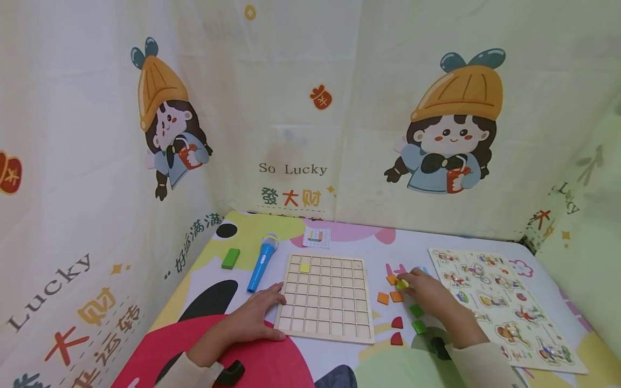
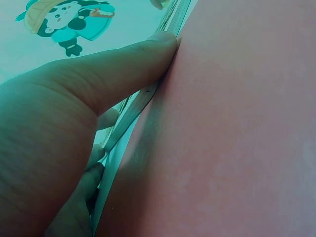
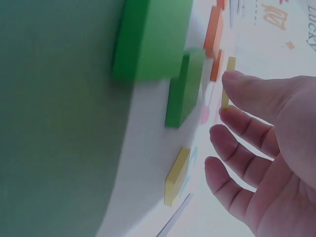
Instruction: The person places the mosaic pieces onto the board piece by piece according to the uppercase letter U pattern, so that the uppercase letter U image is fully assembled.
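In the head view, a wooden grid board (image 1: 326, 298) lies mid-table with one yellow tile (image 1: 304, 268) in an upper-left cell. My left hand (image 1: 257, 315) rests at the board's near left corner, its thumb touching the near edge. Between thumb and index finger, my right hand (image 1: 429, 293) pinches a yellow tile (image 3: 225, 101), held above the table. Orange tiles (image 1: 383, 298), green tiles (image 1: 419, 327) and red curved pieces (image 1: 397, 338) lie close to that hand. Another yellow tile (image 3: 177, 177) lies on the table in the right wrist view.
Left of the board are a blue toy microphone (image 1: 262, 264) and a green block (image 1: 230, 258). A small pattern card (image 1: 317, 237) lies behind the board. At the right is a picture puzzle board (image 1: 533, 355). Printed cloth (image 1: 291, 108) hangs around the table.
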